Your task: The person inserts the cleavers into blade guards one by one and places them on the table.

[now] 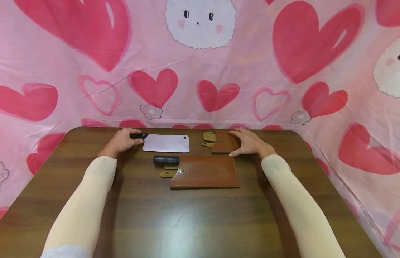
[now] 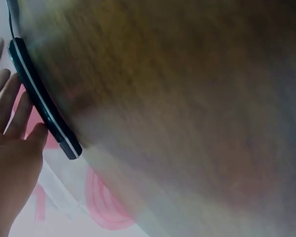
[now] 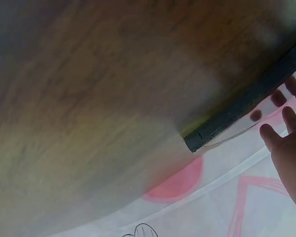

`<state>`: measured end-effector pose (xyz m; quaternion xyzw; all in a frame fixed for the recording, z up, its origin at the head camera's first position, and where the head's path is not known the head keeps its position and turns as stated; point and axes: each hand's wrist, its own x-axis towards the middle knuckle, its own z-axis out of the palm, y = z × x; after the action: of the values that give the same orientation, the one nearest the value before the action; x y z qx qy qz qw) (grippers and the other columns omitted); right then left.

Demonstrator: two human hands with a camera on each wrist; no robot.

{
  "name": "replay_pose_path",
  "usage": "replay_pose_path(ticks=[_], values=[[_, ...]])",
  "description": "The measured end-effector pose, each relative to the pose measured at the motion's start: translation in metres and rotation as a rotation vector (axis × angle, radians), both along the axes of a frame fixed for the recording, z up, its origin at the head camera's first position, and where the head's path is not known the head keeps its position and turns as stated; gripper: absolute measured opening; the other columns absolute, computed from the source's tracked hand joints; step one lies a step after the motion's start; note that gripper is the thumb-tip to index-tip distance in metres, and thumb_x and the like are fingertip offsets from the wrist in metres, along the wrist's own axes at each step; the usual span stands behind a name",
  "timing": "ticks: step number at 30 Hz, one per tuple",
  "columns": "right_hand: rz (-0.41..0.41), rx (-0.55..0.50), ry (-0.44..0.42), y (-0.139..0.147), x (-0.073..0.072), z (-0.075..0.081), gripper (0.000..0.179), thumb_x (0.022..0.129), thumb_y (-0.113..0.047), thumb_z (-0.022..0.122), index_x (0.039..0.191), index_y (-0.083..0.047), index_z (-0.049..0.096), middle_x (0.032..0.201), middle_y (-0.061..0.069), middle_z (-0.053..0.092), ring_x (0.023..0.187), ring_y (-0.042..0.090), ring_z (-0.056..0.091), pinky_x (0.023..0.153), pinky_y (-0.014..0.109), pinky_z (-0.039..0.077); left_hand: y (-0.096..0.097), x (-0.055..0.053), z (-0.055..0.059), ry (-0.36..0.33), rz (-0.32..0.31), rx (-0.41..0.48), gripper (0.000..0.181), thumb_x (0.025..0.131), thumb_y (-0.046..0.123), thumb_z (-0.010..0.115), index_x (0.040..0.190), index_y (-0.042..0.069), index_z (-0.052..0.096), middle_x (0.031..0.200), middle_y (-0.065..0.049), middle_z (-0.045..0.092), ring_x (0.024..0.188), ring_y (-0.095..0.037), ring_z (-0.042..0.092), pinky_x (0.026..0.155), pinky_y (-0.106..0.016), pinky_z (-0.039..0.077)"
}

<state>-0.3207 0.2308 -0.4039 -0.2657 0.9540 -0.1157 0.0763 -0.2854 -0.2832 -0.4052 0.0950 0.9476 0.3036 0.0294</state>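
Observation:
A cleaver (image 1: 165,143) with a pale blade and black handle (image 2: 44,98) lies flat at the table's back left. My left hand (image 1: 122,140) is at the butt of that handle, its fingers extended along it; whether they touch is hard to tell. At the back right my right hand (image 1: 250,141) is spread over the right end of a small brown leather sheath (image 1: 223,142), hiding part of it. The right wrist view shows the fingers (image 3: 281,129) loosely extended, with a gap to the sheath's dark edge (image 3: 251,96).
In front lies a larger brown leather sheath (image 1: 206,173) with a black handle (image 1: 166,160) protruding from its left end and a snap strap (image 1: 168,173). Tan straps (image 1: 209,136) stick out of the small sheath. A heart-patterned cloth (image 1: 187,57) hangs behind the wooden table (image 1: 148,218).

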Motion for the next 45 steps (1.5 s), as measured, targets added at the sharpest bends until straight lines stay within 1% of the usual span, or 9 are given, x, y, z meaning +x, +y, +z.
replay_pose_path(ticks=[6,9,13,19,25,30,32,38,45], values=[[-0.025,0.028,-0.057,0.001,-0.003,0.004,0.110,0.072,-0.062,0.083,0.157,-0.009,0.036,0.162,0.022,0.027,0.147,0.044,0.024,0.111,0.072,0.017,0.003,-0.004,-0.001,0.051,-0.025,-0.058,0.037,0.093,0.009,0.069,0.126,-0.009,0.064,0.127,-0.034,0.059,0.116,-0.050,0.054,0.105,-0.061,0.037],[-0.031,0.032,-0.067,0.000,-0.005,0.004,0.112,0.072,-0.063,0.083,0.158,-0.011,0.034,0.162,0.021,0.027,0.148,0.043,0.024,0.110,0.074,0.014,0.003,-0.006,0.001,0.050,-0.010,-0.044,0.033,0.093,0.006,0.068,0.123,-0.009,0.065,0.125,-0.034,0.061,0.116,-0.050,0.053,0.106,-0.062,0.036],[-0.031,0.024,-0.082,-0.001,-0.008,0.003,0.113,0.071,-0.064,0.083,0.158,-0.011,0.033,0.161,0.020,0.028,0.147,0.044,0.024,0.110,0.074,0.013,-0.001,-0.007,-0.001,0.032,0.009,-0.019,0.029,0.094,0.003,0.068,0.120,-0.007,0.065,0.123,-0.033,0.062,0.118,-0.049,0.053,0.107,-0.062,0.034],[-0.023,0.028,-0.086,-0.003,-0.010,0.003,0.114,0.070,-0.063,0.084,0.158,-0.011,0.033,0.160,0.021,0.029,0.146,0.044,0.026,0.111,0.072,0.017,-0.006,-0.007,-0.006,0.037,0.003,-0.002,0.026,0.092,0.002,0.070,0.116,-0.005,0.063,0.119,-0.032,0.064,0.115,-0.047,0.056,0.105,-0.062,0.034],[-0.018,0.034,-0.074,-0.005,-0.010,0.004,0.113,0.069,-0.062,0.085,0.156,-0.010,0.036,0.157,0.023,0.032,0.144,0.044,0.029,0.111,0.068,0.024,-0.006,-0.007,-0.003,0.059,-0.008,0.007,0.022,0.091,0.000,0.070,0.111,-0.005,0.064,0.108,-0.030,0.067,0.103,-0.045,0.058,0.100,-0.060,0.037],[-0.036,0.038,-0.095,-0.006,-0.008,0.007,0.114,0.068,-0.062,0.086,0.158,-0.013,0.035,0.157,0.022,0.030,0.141,0.044,0.033,0.109,0.066,0.030,-0.005,-0.008,-0.003,0.047,-0.012,0.014,0.022,0.092,0.000,0.069,0.113,-0.005,0.064,0.110,-0.030,0.067,0.107,-0.045,0.058,0.103,-0.061,0.036],[-0.033,0.043,-0.100,-0.005,-0.007,0.008,0.115,0.069,-0.063,0.085,0.158,-0.012,0.034,0.157,0.021,0.030,0.141,0.043,0.033,0.109,0.066,0.030,-0.006,-0.009,-0.003,0.046,-0.014,0.016,0.023,0.092,0.001,0.070,0.113,-0.005,0.064,0.111,-0.030,0.066,0.107,-0.045,0.058,0.103,-0.061,0.036],[0.000,0.062,-0.070,-0.003,-0.010,0.006,0.114,0.070,-0.065,0.083,0.157,-0.007,0.035,0.159,0.022,0.033,0.145,0.042,0.028,0.113,0.066,0.023,-0.008,-0.009,-0.002,0.045,-0.015,0.029,0.023,0.092,0.003,0.070,0.113,-0.005,0.066,0.110,-0.029,0.066,0.106,-0.045,0.057,0.102,-0.061,0.036],[0.020,0.062,0.018,-0.002,-0.011,0.006,0.115,0.066,-0.067,0.084,0.153,-0.005,0.040,0.154,0.021,0.040,0.143,0.042,0.031,0.115,0.062,0.021,-0.004,-0.005,0.003,0.063,-0.023,0.052,0.022,0.092,0.002,0.070,0.113,-0.005,0.067,0.110,-0.029,0.066,0.107,-0.044,0.057,0.103,-0.061,0.036]])
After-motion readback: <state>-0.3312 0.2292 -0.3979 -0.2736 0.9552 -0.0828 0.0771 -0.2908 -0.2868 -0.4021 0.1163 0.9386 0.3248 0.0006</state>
